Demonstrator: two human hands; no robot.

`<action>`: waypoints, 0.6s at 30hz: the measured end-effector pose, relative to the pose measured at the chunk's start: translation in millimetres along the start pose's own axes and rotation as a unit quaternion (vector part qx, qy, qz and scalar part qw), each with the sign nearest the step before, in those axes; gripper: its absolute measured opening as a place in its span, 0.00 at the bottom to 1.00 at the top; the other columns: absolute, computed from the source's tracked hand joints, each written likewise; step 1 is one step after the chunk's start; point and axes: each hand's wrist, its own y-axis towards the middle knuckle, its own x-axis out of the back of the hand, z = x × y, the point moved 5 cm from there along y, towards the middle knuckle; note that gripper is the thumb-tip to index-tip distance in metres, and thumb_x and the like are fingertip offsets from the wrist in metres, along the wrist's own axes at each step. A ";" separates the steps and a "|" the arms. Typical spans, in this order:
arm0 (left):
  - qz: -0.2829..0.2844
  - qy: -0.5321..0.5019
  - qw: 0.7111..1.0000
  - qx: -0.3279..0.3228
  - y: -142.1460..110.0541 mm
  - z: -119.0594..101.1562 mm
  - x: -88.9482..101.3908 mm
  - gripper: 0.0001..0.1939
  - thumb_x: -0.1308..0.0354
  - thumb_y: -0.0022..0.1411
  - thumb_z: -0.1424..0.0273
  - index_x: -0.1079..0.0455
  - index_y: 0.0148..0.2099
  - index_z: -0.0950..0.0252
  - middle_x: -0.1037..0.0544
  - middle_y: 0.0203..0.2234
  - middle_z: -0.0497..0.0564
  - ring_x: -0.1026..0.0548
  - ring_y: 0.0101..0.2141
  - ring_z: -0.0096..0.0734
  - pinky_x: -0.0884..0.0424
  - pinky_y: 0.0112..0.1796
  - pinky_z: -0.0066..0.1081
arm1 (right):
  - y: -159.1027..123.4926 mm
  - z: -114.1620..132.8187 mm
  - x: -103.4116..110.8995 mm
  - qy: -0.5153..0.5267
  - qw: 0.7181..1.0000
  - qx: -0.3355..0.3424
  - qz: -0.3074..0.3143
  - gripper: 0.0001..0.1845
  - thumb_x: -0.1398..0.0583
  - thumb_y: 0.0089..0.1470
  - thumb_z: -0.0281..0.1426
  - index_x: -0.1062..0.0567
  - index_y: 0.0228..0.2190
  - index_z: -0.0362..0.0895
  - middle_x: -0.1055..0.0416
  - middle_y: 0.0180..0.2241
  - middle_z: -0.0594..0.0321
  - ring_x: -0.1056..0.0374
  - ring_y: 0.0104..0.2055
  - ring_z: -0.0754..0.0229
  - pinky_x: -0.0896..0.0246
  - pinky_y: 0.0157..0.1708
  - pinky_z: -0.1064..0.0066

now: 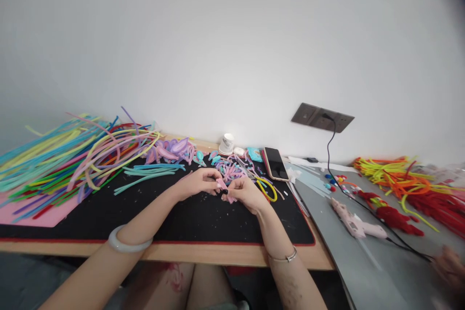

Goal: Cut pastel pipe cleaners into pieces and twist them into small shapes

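Note:
Over the black mat, my left hand (204, 183) pinches a small pink pipe cleaner piece (222, 184) between its fingertips. My right hand (242, 193) closes on the same piece from the other side. A small dark bit (224, 192) shows at the fingertips; what it is I cannot make out. Just behind the hands lies a heap of short pink, lilac and teal pipe cleaner pieces (232, 169). A yellow pipe cleaner loop (272, 193) rests to the right of my right hand.
Long coloured pipe cleaners (87, 155) pile up at left, with teal strips (152, 170) nearby. A white cup (227, 142) and a phone (275, 163) stand toward the wall. On the grey table at right lie a pink glue gun (356, 222), its cable, and another person's hand (449, 265).

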 end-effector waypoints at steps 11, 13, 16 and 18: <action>0.112 -0.121 0.983 0.080 -5.2 10.6 -13.5 0.15 0.43 0.52 0.59 0.41 0.30 0.66 0.38 0.20 0.44 0.36 0.20 0.20 0.40 0.22 0.23 | -7.0 0.9 -6.2 0.022 0.996 -0.054 0.068 0.07 0.37 0.37 0.28 0.30 0.17 0.38 0.29 0.17 0.62 0.32 0.22 0.64 0.42 0.23 0.75; 0.129 -0.134 0.978 0.089 -6.5 11.0 -14.2 0.15 0.42 0.52 0.61 0.42 0.30 0.66 0.37 0.20 0.44 0.35 0.20 0.21 0.39 0.22 0.24 | -7.8 1.4 -6.9 0.030 0.995 -0.058 0.075 0.07 0.37 0.37 0.28 0.30 0.17 0.38 0.30 0.17 0.63 0.32 0.23 0.64 0.41 0.24 0.75; 0.148 -0.145 0.973 0.107 -9.9 10.3 -14.9 0.14 0.42 0.51 0.62 0.42 0.31 0.65 0.35 0.20 0.44 0.33 0.21 0.23 0.38 0.23 0.24 | -9.6 2.6 -8.2 0.044 0.993 -0.063 0.088 0.08 0.37 0.38 0.29 0.31 0.17 0.38 0.31 0.16 0.64 0.31 0.24 0.63 0.40 0.25 0.74; 0.149 -0.137 0.972 0.121 -11.7 10.6 -14.7 0.15 0.41 0.51 0.60 0.42 0.31 0.65 0.34 0.20 0.45 0.32 0.22 0.24 0.37 0.23 0.24 | -10.8 2.8 -9.4 0.043 0.992 -0.070 0.098 0.09 0.37 0.38 0.29 0.31 0.18 0.38 0.30 0.16 0.63 0.31 0.24 0.63 0.40 0.25 0.75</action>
